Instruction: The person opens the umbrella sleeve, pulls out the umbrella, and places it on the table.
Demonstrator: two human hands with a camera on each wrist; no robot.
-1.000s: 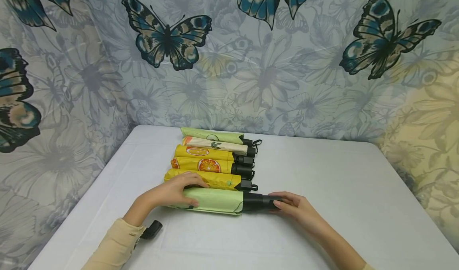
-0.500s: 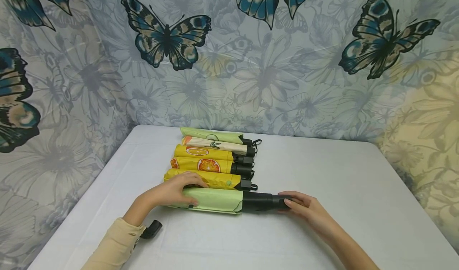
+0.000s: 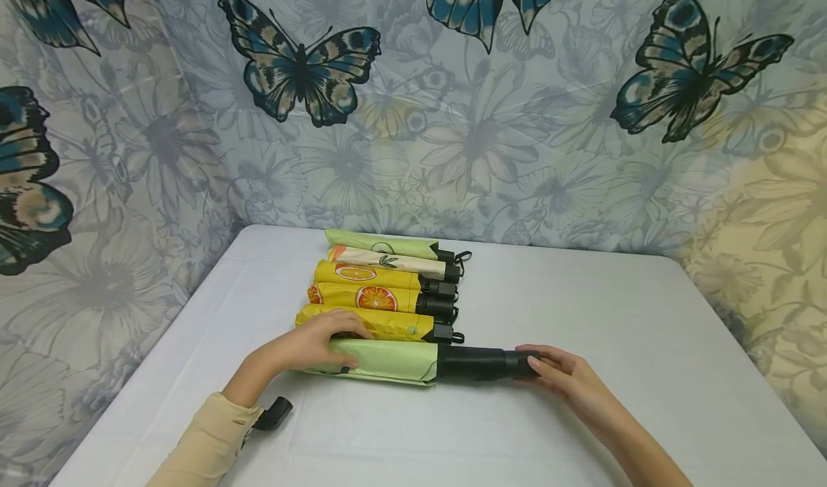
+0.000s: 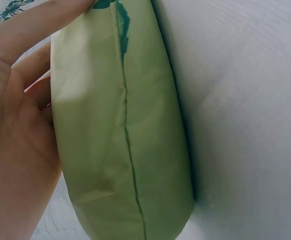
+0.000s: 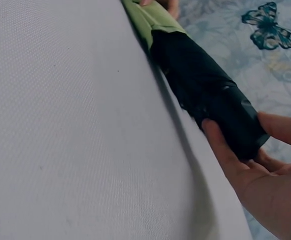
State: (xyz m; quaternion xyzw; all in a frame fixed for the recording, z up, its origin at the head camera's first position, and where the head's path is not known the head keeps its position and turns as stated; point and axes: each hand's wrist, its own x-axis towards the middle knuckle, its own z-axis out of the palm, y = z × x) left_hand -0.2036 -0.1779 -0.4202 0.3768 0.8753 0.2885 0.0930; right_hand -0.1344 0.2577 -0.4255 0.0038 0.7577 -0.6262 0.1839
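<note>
A folded black umbrella [image 3: 474, 363] lies at the front of the row in the head view, partly out of its light green sleeve [image 3: 395, 361]. My left hand [image 3: 316, 343] grips the left part of that sleeve, thumb on the near side and fingers over the far side. In the left wrist view the green cloth [image 4: 100, 130] fills the middle, with a dark seam along it. My right hand [image 3: 568, 376] pinches the black end of the umbrella between thumb and fingers. The right wrist view shows this black end [image 5: 230, 115] close up, the sleeve's mouth farther back.
Behind the green sleeve lie several covered umbrellas side by side: yellow ones [image 3: 377, 299], a cream one [image 3: 413, 263] and a light green one [image 3: 381, 243] at the back. They rest on a white-covered table [image 3: 568, 293]. A butterfly-patterned cloth [image 3: 478, 149] hangs behind.
My right hand has moved to the right, drawing the umbrella farther out, so more black shows past the sleeve. My left hand and the row behind have stayed in place.
</note>
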